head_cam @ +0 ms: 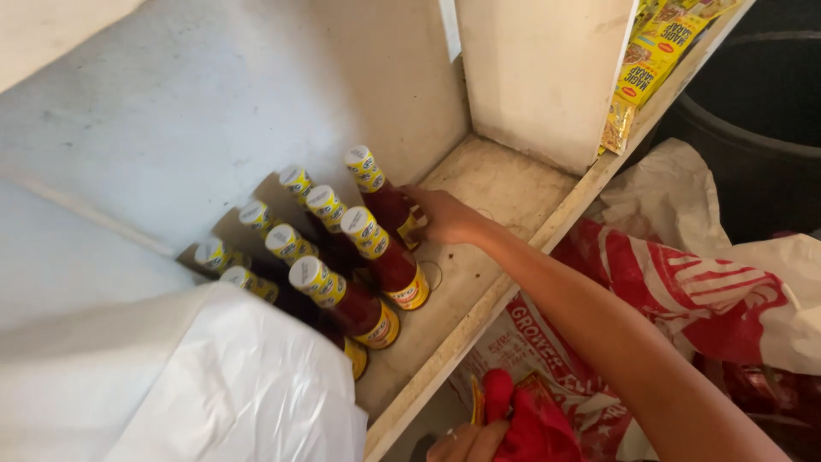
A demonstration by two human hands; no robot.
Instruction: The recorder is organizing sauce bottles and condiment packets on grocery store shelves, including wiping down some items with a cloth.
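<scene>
Big pale shelf (513,192) fills the view, a white upright divider (539,68) rising from its back right part. Over the front edge lies a red and white printed sack (676,282), and a white plastic sheet (214,385) covers the near left corner. On the left half of the shelf stands a tight cluster of sauce bottles (316,257), red with yellow caps (nine or so, some half hidden). Yellow sachets (641,77) hang at the upper right. Right hand (440,214) is stretched in across the front edge, fingers wrapped round the base of the rearmost bottle (385,198), which stands upright towards the back of the shelf at the cluster's right side. Left hand (466,443), low by the front edge, is clenched on a red packet (530,423).
</scene>
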